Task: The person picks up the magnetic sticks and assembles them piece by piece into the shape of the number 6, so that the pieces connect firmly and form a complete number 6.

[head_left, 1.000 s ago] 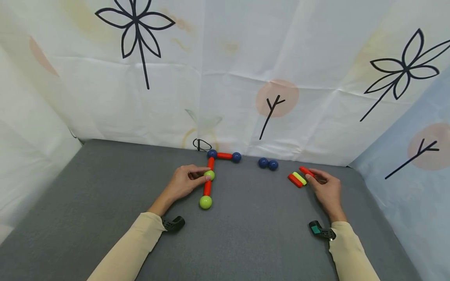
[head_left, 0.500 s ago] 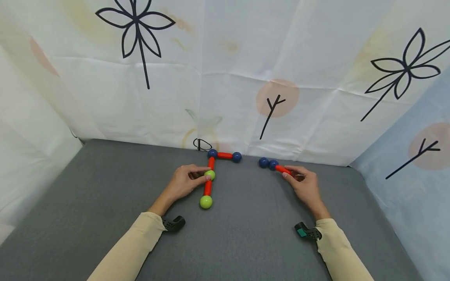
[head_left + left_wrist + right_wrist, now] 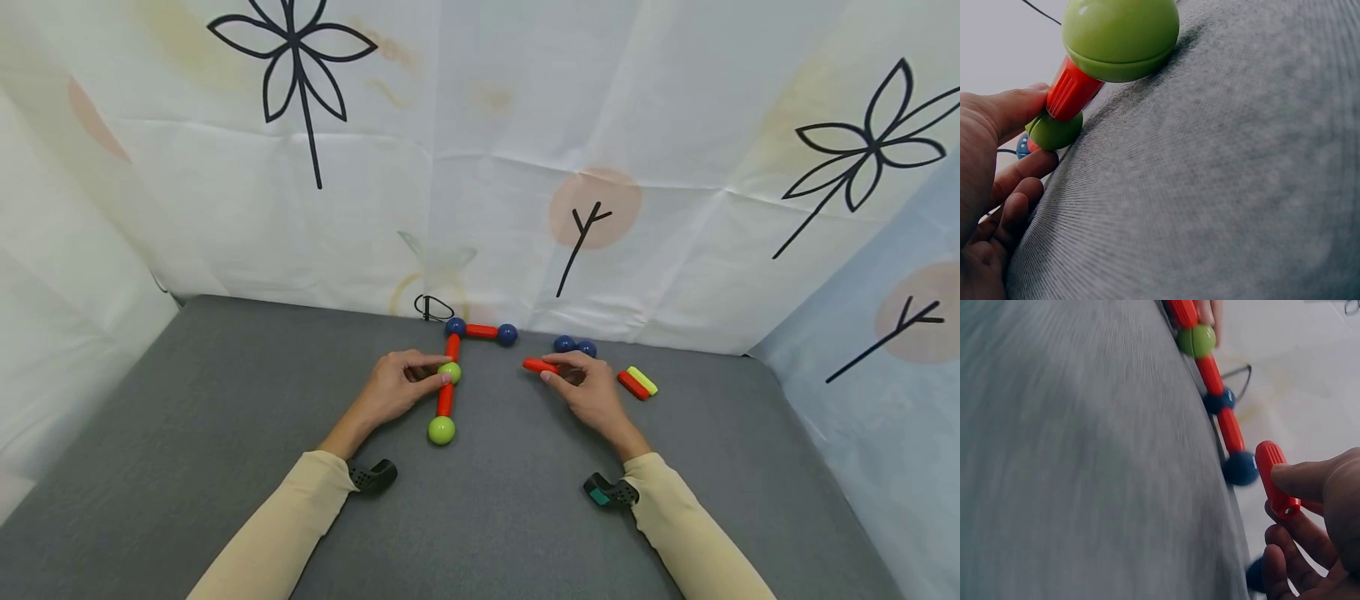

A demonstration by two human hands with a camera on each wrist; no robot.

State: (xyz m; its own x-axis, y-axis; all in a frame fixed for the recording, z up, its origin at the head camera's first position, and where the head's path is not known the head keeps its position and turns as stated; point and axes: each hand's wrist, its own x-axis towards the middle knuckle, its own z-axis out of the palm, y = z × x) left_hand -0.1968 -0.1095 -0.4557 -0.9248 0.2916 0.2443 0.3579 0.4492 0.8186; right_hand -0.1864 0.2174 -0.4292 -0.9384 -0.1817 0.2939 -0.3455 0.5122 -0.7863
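My left hand (image 3: pixel 397 387) pinches the middle green ball (image 3: pixel 452 372) of a joined chain of balls and rods. Below that ball a red rod (image 3: pixel 445 400) leads to a second green ball (image 3: pixel 442 430). Above it another red rod (image 3: pixel 453 347) runs up to a blue ball (image 3: pixel 455 327), where a red rod (image 3: pixel 481 332) branches right to another blue ball (image 3: pixel 507 335). My right hand (image 3: pixel 592 392) pinches a loose red rod (image 3: pixel 540 365) between thumb and fingers, to the right of the chain. In the right wrist view this rod (image 3: pixel 1275 478) has grooved sides and a small hole in its end.
Two loose blue balls (image 3: pixel 565 344) sit side by side at the back, just behind my right hand. A red rod (image 3: pixel 633 385) and a yellow-green rod (image 3: pixel 642 380) lie together farther right. A white patterned cloth (image 3: pixel 495 208) hangs along the back of the grey table (image 3: pixel 510 517).
My right hand has carried the red rod left from beside the other loose rods, past the two blue balls, toward the chain. My left hand stays on the green ball.
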